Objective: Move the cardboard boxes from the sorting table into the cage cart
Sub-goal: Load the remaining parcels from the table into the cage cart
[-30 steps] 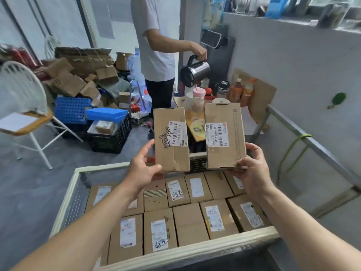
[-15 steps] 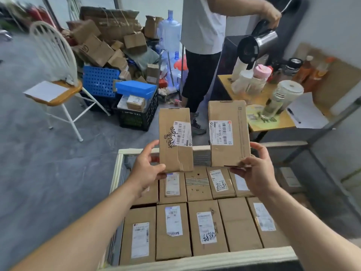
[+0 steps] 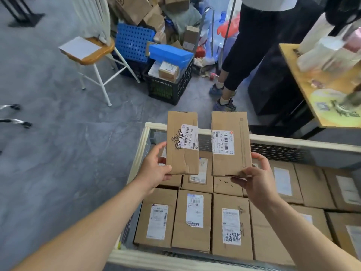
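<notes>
The cage cart [image 3: 293,142] fills the lower right of the frame, packed with rows of labelled cardboard boxes [image 3: 192,231]. Above them at centre, two more stand upright side by side, apart. The left grip [image 3: 154,171] pinches the scribbled box [image 3: 181,159] and the right grip [image 3: 256,180] the plain box [image 3: 230,163], each at a lower corner.

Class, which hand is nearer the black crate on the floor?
Left. The left hand, gripping the left box, lies nearly in line with the black crate; the right hand, gripping the right box, sits farther right.
</notes>
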`<state>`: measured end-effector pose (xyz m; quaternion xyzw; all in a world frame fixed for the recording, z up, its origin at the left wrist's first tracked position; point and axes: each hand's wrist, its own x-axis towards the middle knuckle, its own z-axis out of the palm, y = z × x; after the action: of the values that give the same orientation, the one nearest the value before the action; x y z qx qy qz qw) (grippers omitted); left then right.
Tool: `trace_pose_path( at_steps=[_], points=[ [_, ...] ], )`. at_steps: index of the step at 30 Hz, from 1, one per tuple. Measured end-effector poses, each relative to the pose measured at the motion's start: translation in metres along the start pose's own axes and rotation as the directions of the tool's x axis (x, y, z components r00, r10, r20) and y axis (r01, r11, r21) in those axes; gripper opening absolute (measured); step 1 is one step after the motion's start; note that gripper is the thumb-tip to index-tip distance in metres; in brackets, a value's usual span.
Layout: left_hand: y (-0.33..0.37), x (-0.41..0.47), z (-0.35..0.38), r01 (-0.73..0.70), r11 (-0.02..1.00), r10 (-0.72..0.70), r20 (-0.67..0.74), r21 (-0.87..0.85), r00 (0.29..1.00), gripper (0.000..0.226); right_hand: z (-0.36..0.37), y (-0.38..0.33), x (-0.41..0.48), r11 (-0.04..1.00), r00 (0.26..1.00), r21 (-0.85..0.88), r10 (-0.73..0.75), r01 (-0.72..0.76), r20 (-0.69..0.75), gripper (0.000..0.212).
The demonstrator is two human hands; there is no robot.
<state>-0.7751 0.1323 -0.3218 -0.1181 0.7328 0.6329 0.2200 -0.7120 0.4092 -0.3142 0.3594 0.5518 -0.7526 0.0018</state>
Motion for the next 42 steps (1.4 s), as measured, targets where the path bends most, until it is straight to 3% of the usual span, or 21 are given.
trace_pose_path(
  at_steps=[17,25,35,42],
  points=[
    [-0.147,0.074,0.002,0.294,0.956,-0.289,-0.167,0.005,0.943,0.082,0.000,0.138,0.091,0.956,0.961,-0.106,0.277,-0.275,0.003,0.051],
    [-0.177,0.120,-0.008,0.320,0.947,-0.315,-0.213,-0.009,0.925,0.081,0.017,0.164,0.133,0.957,0.960,-0.071,0.278,-0.280,-0.037,0.049],
    [-0.198,0.148,-0.019,0.338,0.937,-0.303,-0.275,0.090,0.912,0.076,0.036,0.201,0.154,0.938,0.947,-0.131,0.314,-0.321,-0.069,0.050],
    [-0.206,0.158,-0.023,0.328,0.914,-0.241,-0.332,0.239,0.912,0.079,0.046,0.218,0.161,0.884,0.962,-0.383,0.266,-0.269,-0.061,0.044]
  ],
)
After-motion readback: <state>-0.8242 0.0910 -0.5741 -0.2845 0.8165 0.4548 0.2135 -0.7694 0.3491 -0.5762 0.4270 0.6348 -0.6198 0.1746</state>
